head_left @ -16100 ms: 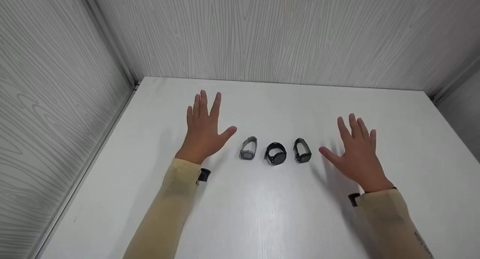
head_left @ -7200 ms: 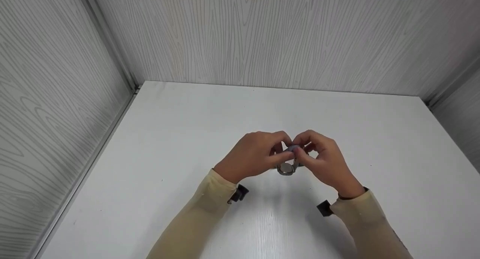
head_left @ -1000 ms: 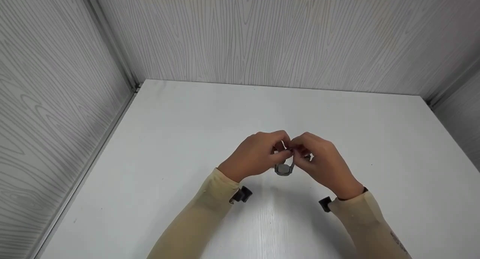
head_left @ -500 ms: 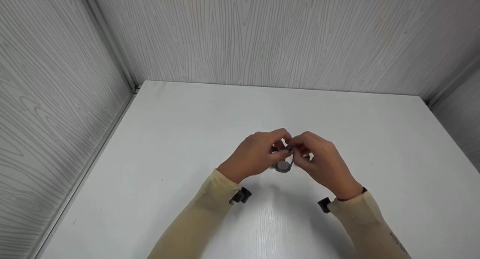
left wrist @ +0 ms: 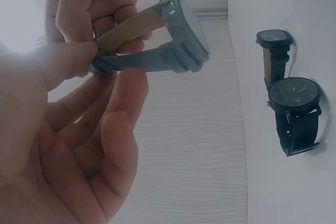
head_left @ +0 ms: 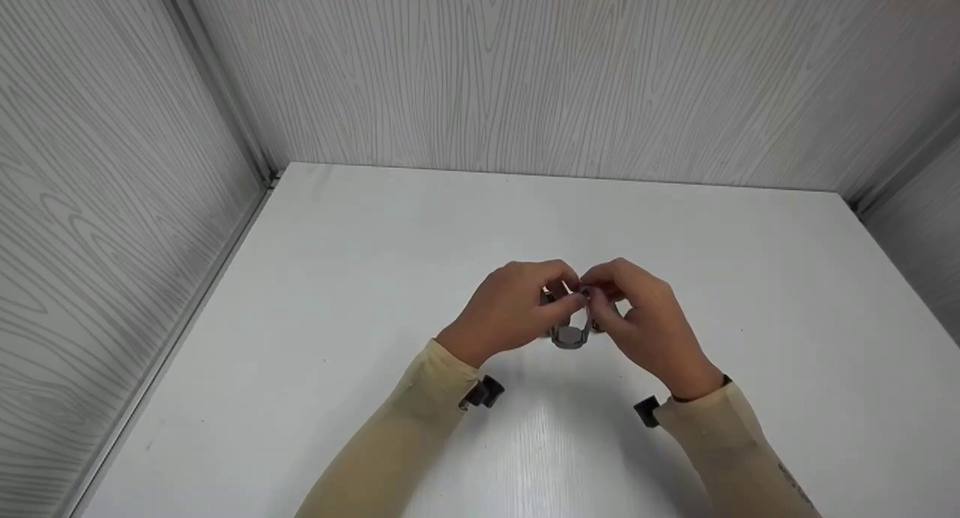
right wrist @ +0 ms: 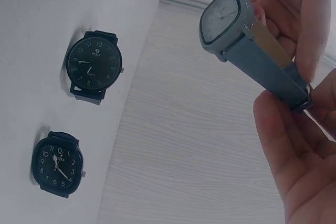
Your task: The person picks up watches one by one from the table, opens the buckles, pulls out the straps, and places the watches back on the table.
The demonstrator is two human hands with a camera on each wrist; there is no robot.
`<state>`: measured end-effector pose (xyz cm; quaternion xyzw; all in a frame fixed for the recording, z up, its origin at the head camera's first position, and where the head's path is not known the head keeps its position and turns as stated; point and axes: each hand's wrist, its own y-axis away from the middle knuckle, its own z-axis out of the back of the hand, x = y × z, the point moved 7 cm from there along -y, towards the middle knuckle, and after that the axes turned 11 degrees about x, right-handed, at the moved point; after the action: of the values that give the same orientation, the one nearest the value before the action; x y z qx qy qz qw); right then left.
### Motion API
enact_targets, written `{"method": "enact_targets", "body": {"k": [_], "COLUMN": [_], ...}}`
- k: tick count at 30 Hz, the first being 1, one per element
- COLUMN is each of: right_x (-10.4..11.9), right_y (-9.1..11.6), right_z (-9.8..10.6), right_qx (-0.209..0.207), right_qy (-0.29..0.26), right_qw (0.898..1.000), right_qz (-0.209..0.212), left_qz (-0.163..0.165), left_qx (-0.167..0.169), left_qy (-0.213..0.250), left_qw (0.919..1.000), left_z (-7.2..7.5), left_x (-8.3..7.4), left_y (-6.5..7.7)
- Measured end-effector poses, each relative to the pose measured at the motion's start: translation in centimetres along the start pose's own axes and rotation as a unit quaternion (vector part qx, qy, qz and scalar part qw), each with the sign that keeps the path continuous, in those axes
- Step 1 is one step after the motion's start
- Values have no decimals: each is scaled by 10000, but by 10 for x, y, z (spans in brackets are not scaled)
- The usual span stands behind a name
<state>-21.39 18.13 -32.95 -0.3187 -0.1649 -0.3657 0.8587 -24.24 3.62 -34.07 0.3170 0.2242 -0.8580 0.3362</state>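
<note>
A grey-blue wristwatch (head_left: 569, 337) with a squarish pale face hangs between both hands over the table, its strap joined in a loop. In the left wrist view the left hand (left wrist: 79, 145) pinches the strap's buckle end between thumb and fingers, and the watch (left wrist: 184, 30) points away to the right. The right hand (head_left: 649, 323) pinches that same end, its fingertips meeting those of the left hand (head_left: 502, 311). From the right wrist, the metal buckle (right wrist: 305, 98) shows at the fingertips, partly covered by them. The strap's inner side is tan.
Two black watches stand on the white table (head_left: 375, 233): a round one (right wrist: 94, 66) and a squarish one (right wrist: 58, 163). In the head view the hands mostly hide them. Wood-grain panels (head_left: 487, 75) rise behind the table and at its sides.
Earlier the hands were spread apart with three watches in a row between them; both have since come together and raised the grey-blue watch. Over the last second, fingertips and dial have shifted slightly.
</note>
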Motion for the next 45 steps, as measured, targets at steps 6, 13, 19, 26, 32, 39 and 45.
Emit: {"method": "enact_targets", "body": {"k": [6,13,19,26,32,39,45], "right_x": [0,2,2,5,4,2,-1], "right_y": [-1,-3,-2,-2,-2,-1,-1], "right_z": [-2,-4,-6,-4,-5,-3,-1], "right_qx": [296,401,447,339,338,302,209], "right_qy": [279,375,512,534,519,91,195], "right_qw": [9988,9984,9976,9980,9980,9995,9995], "right_qz": [-280,-136,-106,70,122,54,-112], "left_qz": [-38,10,18,117,312,277,67], "left_qx": [-72,-65,46,164,255,204,151], "left_qy": [-305,-244,-364,-223,-39,113,45], "left_qw": [9995,9997,9993,9995,9992,9993,9999], "left_z": [0,1,-2,-3,-3,-4,-5], "left_x": [1,2,2,3,4,4,2], "left_y": [0,0,-1,-2,-1,-1,-2]}}
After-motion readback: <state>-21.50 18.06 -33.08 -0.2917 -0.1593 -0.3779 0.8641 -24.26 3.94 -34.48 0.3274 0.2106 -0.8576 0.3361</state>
